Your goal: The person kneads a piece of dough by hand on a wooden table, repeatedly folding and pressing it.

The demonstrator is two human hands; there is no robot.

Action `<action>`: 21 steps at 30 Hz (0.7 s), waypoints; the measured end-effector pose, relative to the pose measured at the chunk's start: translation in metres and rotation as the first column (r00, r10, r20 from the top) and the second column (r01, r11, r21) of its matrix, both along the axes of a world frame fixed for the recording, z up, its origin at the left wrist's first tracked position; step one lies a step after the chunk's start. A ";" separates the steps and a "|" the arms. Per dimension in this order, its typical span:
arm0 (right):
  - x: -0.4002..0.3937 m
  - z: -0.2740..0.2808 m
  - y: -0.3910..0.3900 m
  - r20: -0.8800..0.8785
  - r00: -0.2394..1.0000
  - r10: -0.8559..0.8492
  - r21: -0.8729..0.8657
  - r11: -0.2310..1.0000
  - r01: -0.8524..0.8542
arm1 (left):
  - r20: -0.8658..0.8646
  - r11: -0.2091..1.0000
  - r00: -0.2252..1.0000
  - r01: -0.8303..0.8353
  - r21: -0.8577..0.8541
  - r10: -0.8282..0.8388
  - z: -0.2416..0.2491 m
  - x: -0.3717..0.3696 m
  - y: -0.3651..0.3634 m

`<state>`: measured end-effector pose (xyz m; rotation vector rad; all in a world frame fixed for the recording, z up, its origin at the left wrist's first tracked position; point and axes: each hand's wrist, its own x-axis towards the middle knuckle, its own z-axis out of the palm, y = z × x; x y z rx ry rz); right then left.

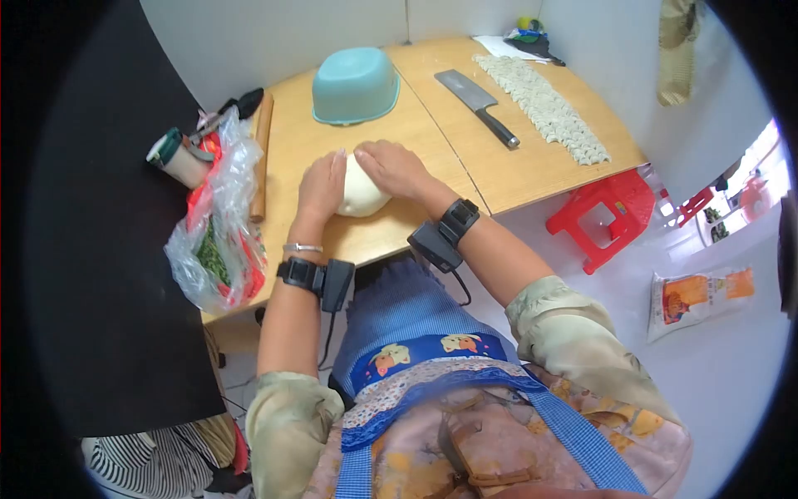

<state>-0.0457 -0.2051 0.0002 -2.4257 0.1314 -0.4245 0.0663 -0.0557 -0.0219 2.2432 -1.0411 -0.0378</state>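
A smooth ball of white dough (362,193) lies on the wooden table near its front edge. My left hand (322,185) is wrapped round the dough's left side. From the upper right, my right hand (391,169) presses on the same dough, its fingers curled over the top. The fingertips of both hands nearly meet above it. Behind the dough sits an upturned light-blue basin (356,83). To the right of the basin lies a cleaver (475,106) with a black handle.
A long strip of small pale dough pieces (544,108) lies at the table's right. A rolling pin (262,158), plastic bags (229,224) and a cup (179,160) are at the left. A red stool (611,212) and a printed sack (698,298) are on the floor.
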 end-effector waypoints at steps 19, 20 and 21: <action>-0.126 -0.025 0.032 0.336 0.915 0.221 -0.385 0.919 -0.080 | 0.419 0.991 0.903 0.125 -0.054 -0.091 -0.008 -0.153 0.079; -0.118 -0.026 0.031 0.364 0.910 0.196 -0.375 0.926 -0.049 | 0.474 0.995 0.879 0.091 -0.050 -0.057 -0.011 -0.144 0.073; -0.110 -0.028 0.030 0.390 0.905 0.172 -0.365 0.931 -0.020 | 0.525 0.997 0.851 0.055 -0.049 -0.021 -0.013 -0.134 0.066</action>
